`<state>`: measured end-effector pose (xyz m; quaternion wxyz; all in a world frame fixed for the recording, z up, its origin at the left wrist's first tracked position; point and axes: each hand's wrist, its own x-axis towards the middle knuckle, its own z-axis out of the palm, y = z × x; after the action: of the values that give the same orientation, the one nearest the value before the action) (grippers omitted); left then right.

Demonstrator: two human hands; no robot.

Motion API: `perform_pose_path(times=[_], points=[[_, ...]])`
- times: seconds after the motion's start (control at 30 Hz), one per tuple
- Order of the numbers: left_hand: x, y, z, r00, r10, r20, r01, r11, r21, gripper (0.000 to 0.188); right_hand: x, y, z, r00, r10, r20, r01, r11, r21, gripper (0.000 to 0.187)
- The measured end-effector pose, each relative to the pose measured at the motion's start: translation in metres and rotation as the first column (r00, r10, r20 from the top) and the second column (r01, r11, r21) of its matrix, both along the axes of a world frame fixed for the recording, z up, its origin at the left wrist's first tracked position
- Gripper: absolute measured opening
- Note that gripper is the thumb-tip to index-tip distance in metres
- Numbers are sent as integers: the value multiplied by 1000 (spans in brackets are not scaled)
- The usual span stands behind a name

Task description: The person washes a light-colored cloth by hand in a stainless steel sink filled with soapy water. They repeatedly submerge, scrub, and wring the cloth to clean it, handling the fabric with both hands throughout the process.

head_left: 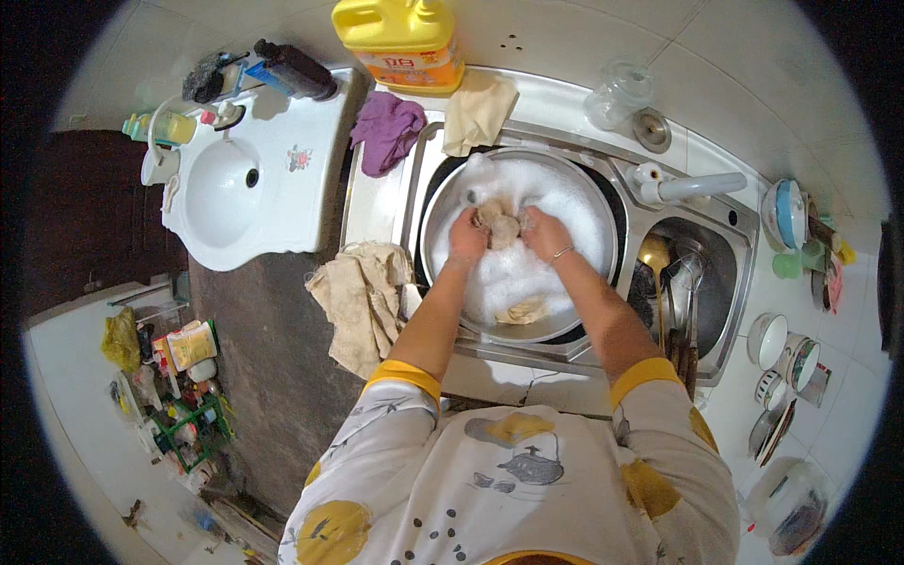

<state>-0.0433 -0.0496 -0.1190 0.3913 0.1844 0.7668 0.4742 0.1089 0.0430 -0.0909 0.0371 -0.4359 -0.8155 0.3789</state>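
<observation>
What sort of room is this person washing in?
Probably a home kitchen, with a wash area beside it: a steel double sink holds a round metal basin of suds, bowls sit to the right, and a white ceramic washbasin stands left.

Printed characters (396,64) across the orange label (430,71) of a yellow plastic jug (400,41)
</observation>
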Motion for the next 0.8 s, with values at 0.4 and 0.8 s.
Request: perform_pose_path(times=[0.4, 0.8], points=[[-1, 16, 25, 552, -105, 827, -133, 968, 212, 32, -40, -68, 92, 934, -108, -342, 72, 990, -117, 32], [-10, 9, 24, 780, 164, 604, -347, 917, 199, 28, -3, 22, -20, 776, -583, -243, 571, 812, -123, 35]])
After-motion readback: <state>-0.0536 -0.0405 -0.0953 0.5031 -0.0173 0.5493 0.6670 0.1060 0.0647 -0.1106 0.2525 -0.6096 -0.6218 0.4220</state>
